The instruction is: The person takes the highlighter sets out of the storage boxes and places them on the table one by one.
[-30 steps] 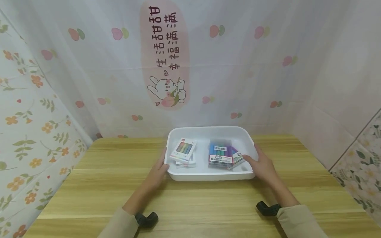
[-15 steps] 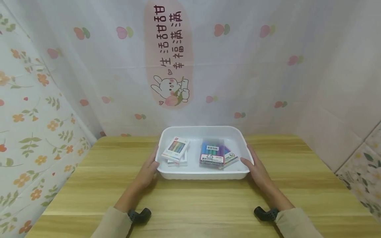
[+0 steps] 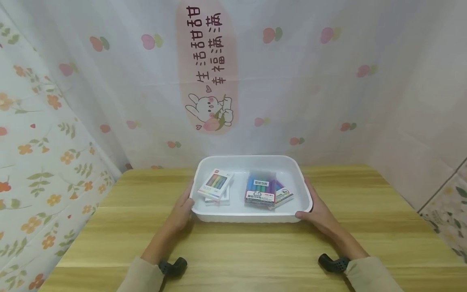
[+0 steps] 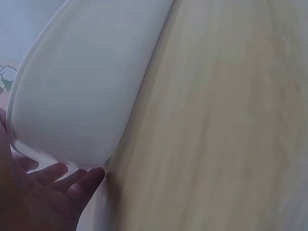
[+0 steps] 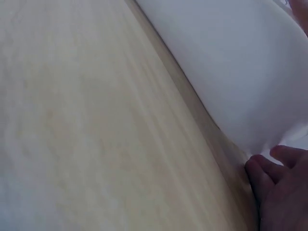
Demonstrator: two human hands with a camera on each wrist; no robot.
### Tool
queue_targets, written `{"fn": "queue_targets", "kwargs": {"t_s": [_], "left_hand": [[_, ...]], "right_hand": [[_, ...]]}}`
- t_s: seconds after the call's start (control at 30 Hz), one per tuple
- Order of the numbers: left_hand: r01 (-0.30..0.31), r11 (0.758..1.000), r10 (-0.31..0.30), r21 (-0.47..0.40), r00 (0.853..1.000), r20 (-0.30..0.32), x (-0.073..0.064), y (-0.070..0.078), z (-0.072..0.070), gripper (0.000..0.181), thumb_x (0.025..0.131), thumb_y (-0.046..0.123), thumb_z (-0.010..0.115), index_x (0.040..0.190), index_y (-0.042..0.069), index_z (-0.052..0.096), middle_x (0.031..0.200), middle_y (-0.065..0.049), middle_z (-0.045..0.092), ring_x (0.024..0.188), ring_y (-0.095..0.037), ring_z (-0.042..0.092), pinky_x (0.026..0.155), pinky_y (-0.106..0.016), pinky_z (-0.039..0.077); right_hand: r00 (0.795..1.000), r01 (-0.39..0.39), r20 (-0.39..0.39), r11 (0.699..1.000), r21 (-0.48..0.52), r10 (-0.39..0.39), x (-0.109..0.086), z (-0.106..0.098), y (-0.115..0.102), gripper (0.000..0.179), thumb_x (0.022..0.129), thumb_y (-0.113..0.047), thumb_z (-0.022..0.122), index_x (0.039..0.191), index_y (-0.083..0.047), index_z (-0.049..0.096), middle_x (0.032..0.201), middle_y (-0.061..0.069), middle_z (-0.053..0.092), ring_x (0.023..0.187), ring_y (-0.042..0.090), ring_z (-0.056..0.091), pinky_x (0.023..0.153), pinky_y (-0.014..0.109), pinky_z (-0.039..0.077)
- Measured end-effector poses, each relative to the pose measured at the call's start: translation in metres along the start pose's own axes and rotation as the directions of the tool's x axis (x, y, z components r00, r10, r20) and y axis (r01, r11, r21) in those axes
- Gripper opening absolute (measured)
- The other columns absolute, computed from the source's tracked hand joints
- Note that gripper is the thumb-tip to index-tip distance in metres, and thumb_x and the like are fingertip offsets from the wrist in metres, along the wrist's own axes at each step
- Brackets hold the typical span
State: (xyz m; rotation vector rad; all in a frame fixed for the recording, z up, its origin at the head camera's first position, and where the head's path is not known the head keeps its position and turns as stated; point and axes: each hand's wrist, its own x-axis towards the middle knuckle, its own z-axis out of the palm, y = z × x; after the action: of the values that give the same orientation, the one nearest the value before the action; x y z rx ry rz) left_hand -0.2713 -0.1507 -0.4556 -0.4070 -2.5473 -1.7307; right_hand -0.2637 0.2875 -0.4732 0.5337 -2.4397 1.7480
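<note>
Head view: white tray (image 3: 251, 218) sits at the far side of the wooden table (image 3: 248, 255), in front of the printed curtain (image 3: 292, 93). Left hand (image 3: 182, 211) grips its left end, right hand (image 3: 318, 211) its right end, thumb at the near corner of the rim. Inside, left: white pen box (image 3: 217, 184) with a coloured window, lying aslant over a lower box (image 3: 220, 201). Inside, right: clear pack (image 3: 260, 188) of blue-to-purple pens, partly covering another box (image 3: 283, 196).

Left wrist view: fingers (image 4: 91, 182) spread a little, tips against the lower part of the tray's end wall; wood grain alongside.

Right wrist view: fingers (image 5: 260, 175) bent at the opposite end, tips at the base edge. Dim and soft here; whether the base fully touches the table, cannot tell.
</note>
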Motion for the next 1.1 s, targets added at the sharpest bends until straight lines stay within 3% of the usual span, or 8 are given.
{"fn": "queue_targets", "kwargs": {"t_s": [0.17, 0.3, 0.43, 0.53, 0.7, 0.87, 1.1], "left_hand": [[0.025, 0.999, -0.025, 0.041, 1.000, -0.002, -0.010, 0.001, 0.001, 0.066, 0.099, 0.003, 0.026, 0.162, 0.004, 0.009, 0.172, -0.014, 0.006, 0.159, -0.033, 0.001, 0.127, -0.057, 0.003], [0.107, 0.993, -0.105, 0.052, 0.994, -0.032, -0.019, 0.009, 0.001, 0.063, 0.101, 0.006, 0.030, 0.162, 0.002, 0.014, 0.170, -0.018, 0.015, 0.158, -0.037, 0.012, 0.126, -0.058, 0.011], [0.191, 0.977, -0.182, 0.090, 0.978, -0.102, -0.012, 0.025, 0.000, 0.056, 0.105, 0.016, 0.040, 0.158, 0.001, 0.030, 0.162, -0.023, 0.034, 0.150, -0.042, 0.034, 0.120, -0.060, 0.030], [0.236, 0.956, -0.218, 0.172, 0.969, -0.115, 0.000, 0.039, -0.003, 0.055, 0.105, 0.022, 0.045, 0.155, 0.000, 0.035, 0.160, -0.024, 0.037, 0.147, -0.043, 0.038, 0.119, -0.061, 0.033], [0.207, 0.919, -0.173, 0.335, 0.977, -0.127, 0.018, 0.058, -0.006, 0.054, 0.103, 0.025, 0.049, 0.150, -0.002, 0.043, 0.159, -0.024, 0.036, 0.148, -0.044, 0.035, 0.121, -0.061, 0.028], [0.154, 0.883, -0.118, 0.444, 0.987, -0.107, 0.031, 0.073, -0.004, 0.054, 0.101, 0.028, 0.053, 0.145, -0.003, 0.050, 0.153, -0.026, 0.045, 0.143, -0.044, 0.043, 0.119, -0.059, 0.035], [0.182, 0.839, -0.189, 0.513, 0.981, -0.038, 0.045, 0.088, -0.006, 0.054, 0.101, 0.029, 0.057, 0.144, -0.003, 0.051, 0.150, -0.024, 0.051, 0.143, -0.042, 0.044, 0.118, -0.056, 0.036]], "right_hand": [[0.999, -0.012, 0.042, 0.999, 0.044, 0.010, -0.005, 0.002, 0.000, 0.119, 0.075, -0.009, 0.085, 0.164, -0.013, 0.006, 0.162, 0.027, 0.024, 0.118, 0.010, 0.052, 0.093, 0.013, 0.046], [0.998, -0.049, 0.050, 0.998, 0.035, 0.047, -0.008, 0.006, -0.001, 0.116, 0.078, -0.009, 0.084, 0.164, -0.013, 0.007, 0.161, 0.027, 0.026, 0.117, 0.010, 0.052, 0.091, 0.014, 0.048], [0.999, -0.047, 0.022, 0.999, 0.016, 0.046, -0.007, 0.003, -0.003, 0.115, 0.078, -0.009, 0.084, 0.164, -0.011, 0.007, 0.165, 0.027, 0.017, 0.117, 0.002, 0.050, 0.090, 0.011, 0.046], [0.999, -0.036, 0.027, 0.998, 0.046, 0.035, -0.004, 0.001, -0.005, 0.114, 0.079, -0.007, 0.082, 0.164, -0.011, 0.005, 0.166, 0.027, 0.013, 0.118, 0.001, 0.050, 0.091, 0.011, 0.047], [0.998, -0.046, 0.042, 0.998, 0.044, 0.044, -0.003, 0.000, -0.006, 0.112, 0.082, -0.008, 0.080, 0.164, -0.016, 0.004, 0.162, 0.027, 0.022, 0.118, 0.007, 0.053, 0.091, 0.015, 0.049], [0.998, -0.055, 0.024, 0.998, 0.000, 0.055, -0.003, -0.001, -0.004, 0.110, 0.083, -0.007, 0.078, 0.164, -0.016, 0.004, 0.160, 0.026, 0.027, 0.116, 0.005, 0.052, 0.090, 0.013, 0.047], [0.998, -0.056, 0.022, 0.998, -0.025, 0.056, -0.002, -0.001, -0.006, 0.110, 0.083, -0.007, 0.078, 0.164, -0.018, 0.005, 0.160, 0.026, 0.028, 0.115, 0.001, 0.051, 0.091, 0.011, 0.045]]}}
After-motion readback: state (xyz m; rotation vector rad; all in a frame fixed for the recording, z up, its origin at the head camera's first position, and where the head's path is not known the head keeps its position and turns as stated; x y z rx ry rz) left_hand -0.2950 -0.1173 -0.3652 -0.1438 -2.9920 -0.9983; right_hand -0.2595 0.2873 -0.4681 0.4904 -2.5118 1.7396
